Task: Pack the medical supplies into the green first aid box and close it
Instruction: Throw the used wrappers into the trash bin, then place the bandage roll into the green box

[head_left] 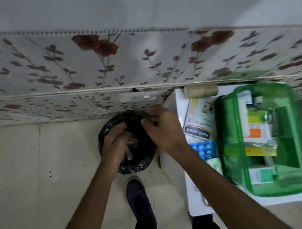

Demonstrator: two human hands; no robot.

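Observation:
The green see-through first aid box (234, 161) stands open on a white table (197, 201) at the right, with several packets inside. Beside it lie a Hansaplast box (198, 125), a blue blister pack (203, 149), a pale green packet (214, 165) and a beige bandage roll (201, 90). Both hands are away from the box, over a black-lined bin (134, 167) on the floor. My left hand (114, 142) reaches into the bin with curled fingers; something pale and blurred shows at its fingertips. My right hand (162, 127) pinches the bag's edge at the bin's far rim.
A flower-patterned wall covering (100, 67) runs behind the bin and table. My dark shoe (138, 195) stands on the pale tiled floor just in front of the bin. The table's left edge is close to my right forearm.

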